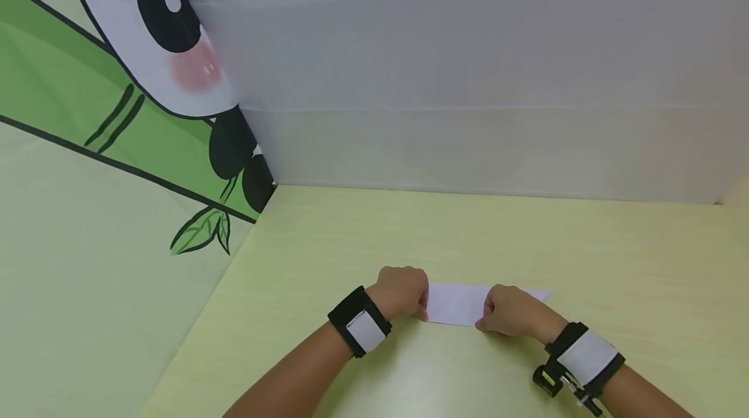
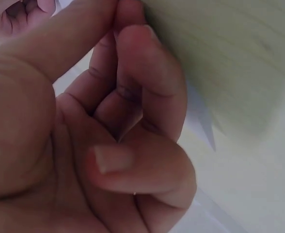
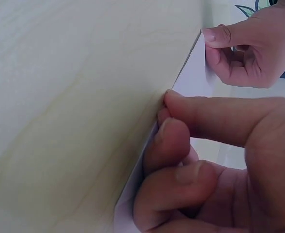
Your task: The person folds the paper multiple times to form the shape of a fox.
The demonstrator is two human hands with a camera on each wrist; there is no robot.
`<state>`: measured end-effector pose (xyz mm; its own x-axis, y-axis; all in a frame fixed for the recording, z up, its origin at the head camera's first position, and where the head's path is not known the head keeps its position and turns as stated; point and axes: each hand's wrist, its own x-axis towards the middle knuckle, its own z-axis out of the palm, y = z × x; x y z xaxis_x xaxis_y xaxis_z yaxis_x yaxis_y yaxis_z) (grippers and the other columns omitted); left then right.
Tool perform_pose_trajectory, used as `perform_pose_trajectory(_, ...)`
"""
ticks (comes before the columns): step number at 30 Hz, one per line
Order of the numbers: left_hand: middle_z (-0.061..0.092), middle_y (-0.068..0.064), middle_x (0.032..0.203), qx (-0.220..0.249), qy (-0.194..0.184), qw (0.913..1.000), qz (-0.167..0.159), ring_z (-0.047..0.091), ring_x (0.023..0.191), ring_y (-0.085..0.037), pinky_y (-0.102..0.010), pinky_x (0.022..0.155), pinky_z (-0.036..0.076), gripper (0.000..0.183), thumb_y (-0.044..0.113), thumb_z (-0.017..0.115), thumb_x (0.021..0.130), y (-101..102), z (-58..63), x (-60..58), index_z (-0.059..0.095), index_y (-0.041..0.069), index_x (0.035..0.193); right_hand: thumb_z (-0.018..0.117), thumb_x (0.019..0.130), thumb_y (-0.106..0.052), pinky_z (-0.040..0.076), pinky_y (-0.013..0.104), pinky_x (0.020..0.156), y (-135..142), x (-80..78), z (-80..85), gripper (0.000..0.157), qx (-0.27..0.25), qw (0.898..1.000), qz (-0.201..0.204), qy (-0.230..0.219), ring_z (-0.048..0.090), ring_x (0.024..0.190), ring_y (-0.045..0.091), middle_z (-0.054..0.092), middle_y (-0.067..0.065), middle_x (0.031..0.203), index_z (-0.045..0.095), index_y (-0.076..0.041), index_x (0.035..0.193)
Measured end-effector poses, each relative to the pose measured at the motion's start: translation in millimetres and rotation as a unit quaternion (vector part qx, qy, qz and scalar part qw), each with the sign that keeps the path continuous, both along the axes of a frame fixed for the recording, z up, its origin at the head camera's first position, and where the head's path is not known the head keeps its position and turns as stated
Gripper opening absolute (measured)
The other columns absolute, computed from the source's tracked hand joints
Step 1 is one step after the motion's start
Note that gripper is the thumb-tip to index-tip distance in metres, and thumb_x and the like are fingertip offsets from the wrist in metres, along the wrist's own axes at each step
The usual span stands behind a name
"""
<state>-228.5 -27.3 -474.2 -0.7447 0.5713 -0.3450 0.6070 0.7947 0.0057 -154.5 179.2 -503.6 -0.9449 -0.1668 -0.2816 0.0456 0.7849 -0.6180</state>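
Observation:
A strip of white paper (image 1: 456,304) lies low over the wooden table, its long near edge toward the person. My left hand (image 1: 401,292) pinches the paper at its left end, fingers curled in. Farther right along the same near edge, my right hand (image 1: 510,311) pinches it between thumb and forefinger. The right wrist view shows the paper's edge (image 3: 191,73) running between both hands. In the left wrist view, curled fingers (image 2: 152,73) hide most of the sheet, and only a pointed white corner (image 2: 203,121) shows past them.
The pale wooden table (image 1: 351,229) meets a white wall covering (image 1: 468,80) at the back. A cloth printed with a panda and green bamboo (image 1: 70,73) hangs at the left. Black straps with white patches circle both wrists, and a small camera (image 1: 548,380) hangs by the right one.

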Motion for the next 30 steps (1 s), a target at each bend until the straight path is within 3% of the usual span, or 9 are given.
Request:
perform_pose_trajectory(9,0.056,0.012,0.067,0.041,-0.007,0.9991,-0.013,0.051,0.064,-0.006,-0.029,0.059,0.042,0.026,0.032,0.087,0.082,-8.3,-2.6,-0.2,0.066,0.022,0.070,0.080,0.084,-0.017,0.036,0.028,0.054,1.0,-1.7,-2.3,0.027,0.002,1.000,-0.002,-0.005,0.047,0.055,0.014,0.051,0.000,0.061,0.059,-0.010,0.068)
perform_pose_trajectory(14,0.057,0.013,0.066,0.035,0.043,0.9973,-0.049,0.050,0.063,-0.004,-0.029,0.058,0.042,0.026,0.031,0.087,0.081,-8.0,5.3,11.3,0.065,0.022,0.071,0.081,0.084,-0.017,0.037,0.028,0.054,1.9,-2.4,-2.8,0.027,0.006,1.000,-0.001,-0.005,0.048,0.055,0.014,0.052,0.000,0.060,0.060,-0.010,0.068)
perform_pose_trajectory(18,0.058,0.013,0.068,0.070,0.057,0.9923,-0.085,0.049,0.062,-0.003,-0.024,0.054,0.041,0.022,0.032,0.086,0.082,-0.8,14.3,25.3,0.068,0.022,0.077,0.081,0.083,-0.017,0.036,0.027,0.053,1.7,-2.7,-2.5,0.027,0.004,1.000,-0.003,-0.001,0.048,0.054,0.013,0.053,0.000,0.059,0.060,-0.010,0.068)
perform_pose_trajectory(21,0.064,0.012,0.082,0.096,0.054,0.9850,-0.133,0.054,0.073,-0.004,-0.021,0.059,0.042,0.019,0.036,0.083,0.086,8.8,11.7,33.6,0.075,0.021,0.093,0.081,0.082,-0.016,0.035,0.027,0.053,0.4,-1.5,-4.4,0.028,-0.004,1.000,-0.007,-0.004,0.048,0.053,0.013,0.053,0.000,0.058,0.059,-0.009,0.067)
perform_pose_trajectory(24,0.070,0.009,0.108,0.086,0.067,0.9783,-0.176,0.060,0.097,-0.007,-0.020,0.074,0.047,0.029,0.041,0.077,0.091,20.2,6.2,38.3,0.076,0.020,0.111,0.081,0.082,-0.015,0.034,0.027,0.053,1.5,-2.4,-5.3,0.029,-0.013,1.000,-0.004,-0.005,0.047,0.053,0.013,0.052,0.000,0.056,0.057,-0.009,0.066)
perform_pose_trajectory(27,0.065,0.008,0.131,0.058,0.094,0.9747,-0.194,0.059,0.119,-0.010,-0.024,0.087,0.050,0.032,0.044,0.072,0.094,28.7,0.9,40.1,0.073,0.021,0.117,0.081,0.082,-0.014,0.034,0.027,0.053,2.8,-4.3,-4.8,0.029,-0.012,1.000,-0.004,-0.005,0.047,0.053,0.013,0.052,0.000,0.056,0.057,-0.009,0.066)
perform_pose_trajectory(30,0.062,0.009,0.134,0.043,0.110,0.9743,-0.192,0.057,0.125,-0.010,-0.027,0.088,0.050,0.029,0.044,0.069,0.096,34.0,-2.9,38.6,0.072,0.021,0.113,0.081,0.083,-0.015,0.035,0.027,0.052,5.1,-7.5,-2.0,0.029,-0.003,1.000,-0.005,-0.004,0.048,0.053,0.014,0.053,0.001,0.058,0.057,-0.009,0.067)
